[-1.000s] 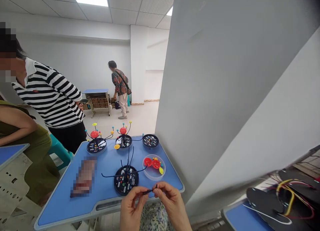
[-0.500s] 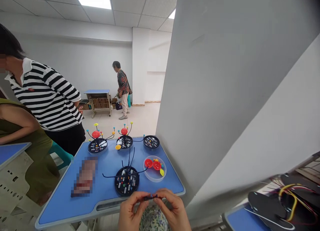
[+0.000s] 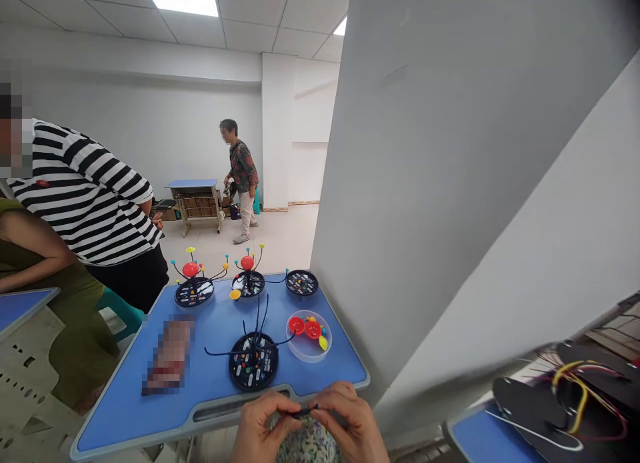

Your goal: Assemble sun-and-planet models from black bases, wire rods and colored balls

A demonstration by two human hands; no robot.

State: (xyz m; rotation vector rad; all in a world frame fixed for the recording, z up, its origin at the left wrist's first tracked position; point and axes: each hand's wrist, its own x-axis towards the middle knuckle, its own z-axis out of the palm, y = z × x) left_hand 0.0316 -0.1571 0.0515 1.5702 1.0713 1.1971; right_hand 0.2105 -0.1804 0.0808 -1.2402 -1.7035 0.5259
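Both hands, the left hand [image 3: 260, 426] and right hand [image 3: 350, 423], pinch a thin black rod [image 3: 303, 413] lying crosswise between them (seemingly level), just nearside of the table [image 3: 125, 409] edge.

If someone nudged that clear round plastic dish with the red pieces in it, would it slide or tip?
The clear shallow plastic dish would probably slide: it sits low and flat on the smooth blue desk. It looks light, and the small red and yellow pieces inside might shift about.

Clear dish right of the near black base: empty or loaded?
Loaded. The clear dish on the blue desk holds two red caps plus small yellow and green pieces at its right side.
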